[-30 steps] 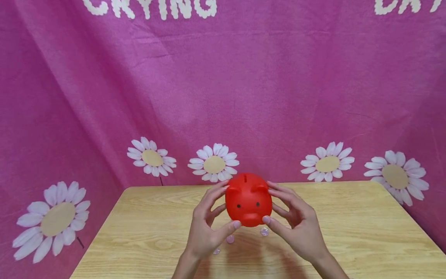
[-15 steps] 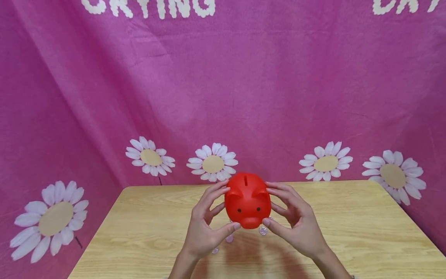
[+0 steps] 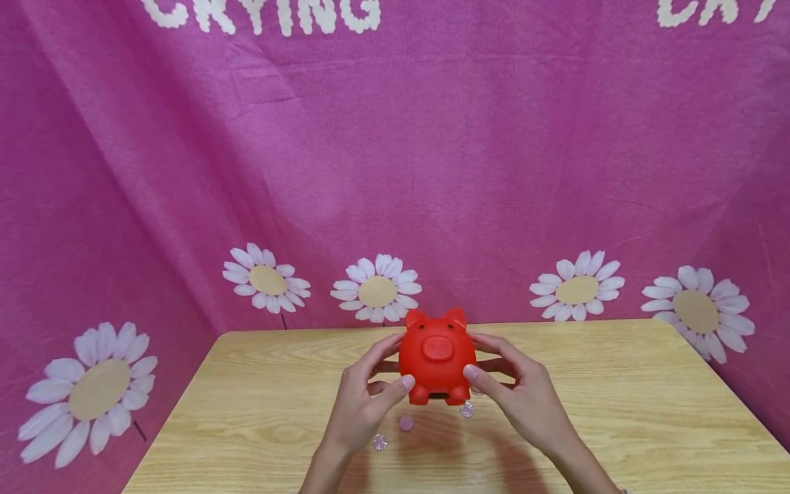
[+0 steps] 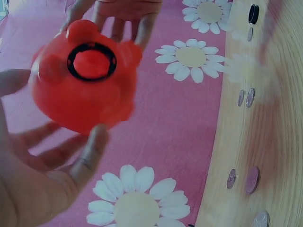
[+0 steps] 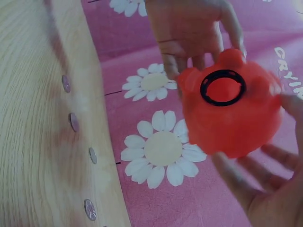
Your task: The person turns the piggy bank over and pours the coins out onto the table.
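Red piggy bank [image 3: 437,355]: now tilting snout-up, where earlier its coin slot was showing on top. Left hand [image 3: 361,405] and right hand [image 3: 524,401] are clasping its two sides, holding it above scattered coins [image 3: 405,422] on the table [image 3: 617,412].

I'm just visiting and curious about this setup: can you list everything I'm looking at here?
Piggy bank: one, red, held above the table between both hands, tipped so its snout faces the head camera; a black ring rims the opening in its underside.
Coins: at least four show in the head view, silvery, on the table under and in front of the piggy bank; the wrist views show a few more.
Small black round piece: one, on the table, far from the coins.
Table: one, light wood.
Backdrop cloth: one, pink, with white daisies and white letters, behind and beside the table.
Left hand: grips the piggy bank's left side.
Right hand: grips its right side.
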`<state>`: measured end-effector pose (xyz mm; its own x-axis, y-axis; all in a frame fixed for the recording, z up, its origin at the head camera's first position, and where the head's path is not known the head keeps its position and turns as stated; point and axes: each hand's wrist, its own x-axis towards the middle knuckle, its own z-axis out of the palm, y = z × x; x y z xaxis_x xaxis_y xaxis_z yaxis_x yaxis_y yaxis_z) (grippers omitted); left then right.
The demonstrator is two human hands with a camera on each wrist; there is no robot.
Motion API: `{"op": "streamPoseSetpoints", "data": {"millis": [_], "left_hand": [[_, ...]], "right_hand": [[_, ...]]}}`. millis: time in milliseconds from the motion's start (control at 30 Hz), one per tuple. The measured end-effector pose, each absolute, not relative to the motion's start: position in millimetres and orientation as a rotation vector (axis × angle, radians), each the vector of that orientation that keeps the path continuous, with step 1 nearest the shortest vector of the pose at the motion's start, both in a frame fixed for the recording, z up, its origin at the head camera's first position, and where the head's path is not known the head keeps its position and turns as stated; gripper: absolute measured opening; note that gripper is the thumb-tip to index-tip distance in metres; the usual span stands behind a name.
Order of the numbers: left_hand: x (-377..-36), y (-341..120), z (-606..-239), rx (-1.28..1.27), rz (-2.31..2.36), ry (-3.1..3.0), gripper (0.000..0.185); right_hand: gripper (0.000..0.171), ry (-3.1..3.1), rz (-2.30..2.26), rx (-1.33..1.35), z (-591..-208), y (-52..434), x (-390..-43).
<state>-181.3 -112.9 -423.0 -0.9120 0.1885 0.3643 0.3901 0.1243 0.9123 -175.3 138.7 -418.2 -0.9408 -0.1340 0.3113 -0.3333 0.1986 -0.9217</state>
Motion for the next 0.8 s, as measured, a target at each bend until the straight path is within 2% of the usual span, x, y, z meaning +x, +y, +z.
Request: {"op": "streamPoseSetpoints", "data": {"millis": [200,800], "left_hand": [[-182.4,-109.9,-422.2,-0.396,-1.947,-2.404,0.05],[-180.1,-106.8,-422.4,-0.13,-2.041,-2.5,0.054]], "right_hand": [[0.047,-2.452,1.882,0.27,-419.4,138.5,-177.6],[0.048,-2.509,2.044,0.324,-423.6,137.2,-181.1]]}}
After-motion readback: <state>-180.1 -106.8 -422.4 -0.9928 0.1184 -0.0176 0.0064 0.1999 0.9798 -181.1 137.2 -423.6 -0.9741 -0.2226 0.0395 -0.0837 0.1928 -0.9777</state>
